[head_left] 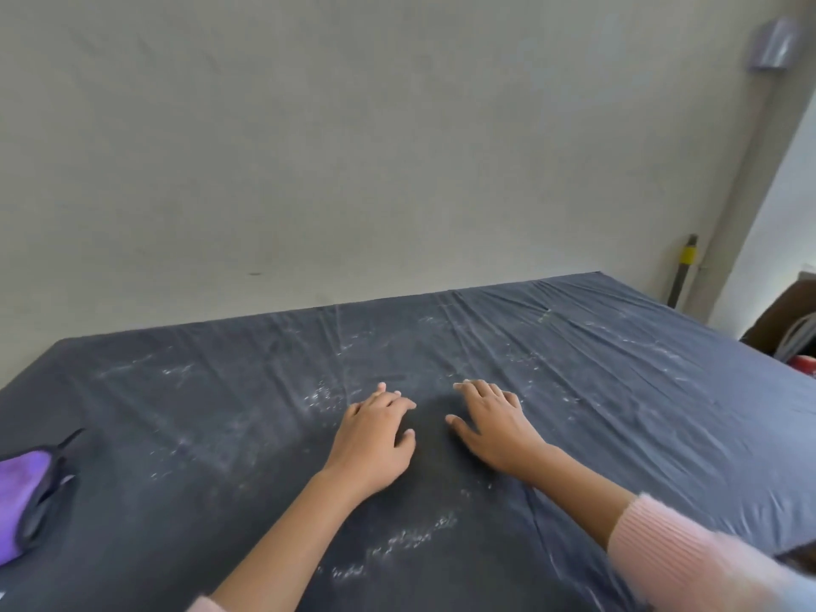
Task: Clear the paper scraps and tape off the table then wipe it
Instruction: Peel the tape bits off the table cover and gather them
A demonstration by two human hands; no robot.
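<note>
Both hands sit flat on the dark cloth-covered surface [618, 390], fingers spread, palms down, holding nothing. The left hand [375, 439] and right hand [494, 426] lie close together near the middle, a bare dark patch between them. No large paper pieces or tape roll show; what's left is scraps [397, 543], tiny white flecks scattered just beside the left fingertips, nearer the front edge below the wrists, and in fainter trails off toward the far side. These bits look featherlight and too small to pinch one by one; sweeping them together with a flat palm seems the better bet. A purple cloth [24, 488] lies at the left edge, well apart from both hands, soft and limp, easy to bunch up anywhere for wiping.
</note>
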